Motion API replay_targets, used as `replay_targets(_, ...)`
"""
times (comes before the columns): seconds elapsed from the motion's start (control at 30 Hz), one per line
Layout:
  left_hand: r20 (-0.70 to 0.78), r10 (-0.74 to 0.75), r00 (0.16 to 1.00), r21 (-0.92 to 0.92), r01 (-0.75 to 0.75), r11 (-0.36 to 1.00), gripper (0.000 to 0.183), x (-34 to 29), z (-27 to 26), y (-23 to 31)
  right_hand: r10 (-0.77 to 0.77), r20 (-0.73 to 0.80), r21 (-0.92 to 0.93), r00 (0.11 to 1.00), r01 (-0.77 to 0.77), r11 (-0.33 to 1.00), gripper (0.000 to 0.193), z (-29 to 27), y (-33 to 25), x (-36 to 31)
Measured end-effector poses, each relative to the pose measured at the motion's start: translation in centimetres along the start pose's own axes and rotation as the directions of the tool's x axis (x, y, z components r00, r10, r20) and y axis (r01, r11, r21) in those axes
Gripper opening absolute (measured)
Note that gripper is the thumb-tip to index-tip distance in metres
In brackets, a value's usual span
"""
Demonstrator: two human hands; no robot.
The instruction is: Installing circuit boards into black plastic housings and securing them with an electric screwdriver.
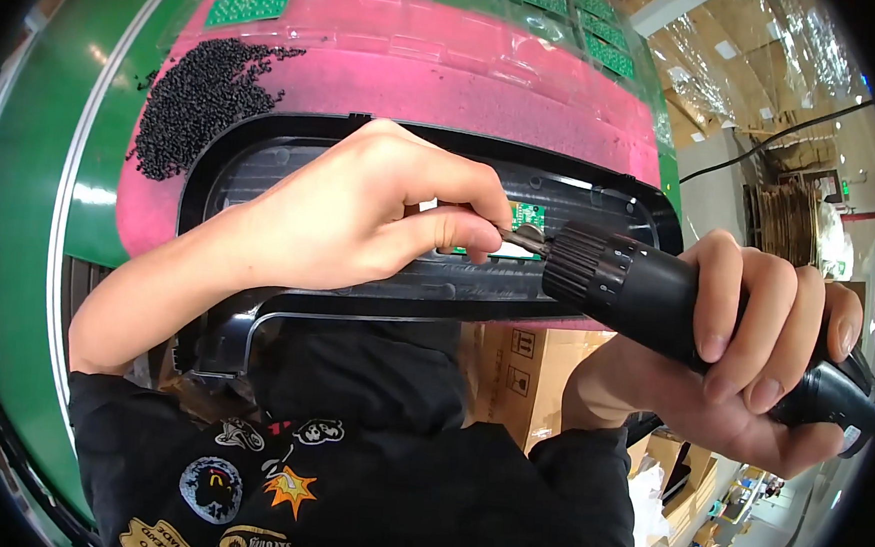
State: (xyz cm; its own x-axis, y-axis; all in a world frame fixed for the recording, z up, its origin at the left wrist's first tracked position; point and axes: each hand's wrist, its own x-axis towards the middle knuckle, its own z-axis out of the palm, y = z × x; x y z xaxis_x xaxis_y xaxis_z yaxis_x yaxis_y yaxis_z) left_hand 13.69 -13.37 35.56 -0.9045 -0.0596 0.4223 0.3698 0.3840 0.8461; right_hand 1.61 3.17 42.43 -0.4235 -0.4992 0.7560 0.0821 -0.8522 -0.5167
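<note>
My right hand (754,343) is wrapped round a black electric screwdriver (647,291) with a ribbed, numbered collar. The tool lies nearly level, its metal bit (525,242) pointing left. At the bit's tip my left hand (402,206) is closed in a pinch of thumb and forefinger; whatever sits between those fingertips is too small to make out. Beneath both hands rests a long black plastic housing (415,307) with raised walls and rounded corners. Inside it, partly hidden by my left fingers, is a small green circuit board (529,217).
A pile of small black screws (203,99) lies on the pink mat (389,80) at the far left. Clear plastic trays (452,34) with several green circuit boards (248,6) stand along the back. A cardboard box (526,374) is below the bench's front edge; a black cable (776,139) hangs at right.
</note>
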Motion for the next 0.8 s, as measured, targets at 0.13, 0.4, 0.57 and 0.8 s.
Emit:
replay_targets(0.13, 0.065, -0.172, 0.983, -0.179, 0.181, 0.967, 0.008, 0.0, -0.2, 0.2, 0.013, 0.022, 0.005, 1.0, -0.013, 1.0, 0.037, 0.0, -0.1, 0.1)
replay_targets(0.4, -0.027, -0.312, 0.95, 0.431, 0.293, 0.854, 0.01, -0.1, -0.7, -0.5, 0.266, -0.045, -0.088, 0.963, -0.269, 0.959, 0.05, -1.9, 3.9, 0.0)
replay_targets(0.57, -0.082, -0.312, 0.946, 0.525, 0.308, 0.794, 0.028, 0.3, -0.5, 0.2, 0.285, -0.12, -0.26, 0.951, -0.307, 0.915, 0.045, -3.0, 6.0, -0.2)
replay_targets(0.8, -0.113, -0.361, 0.926, 0.531, 0.363, 0.765, 0.023, -0.2, -0.6, -0.4, 0.252, -0.167, -0.161, 0.953, -0.279, 0.947, 0.026, -2.9, 7.3, 0.0)
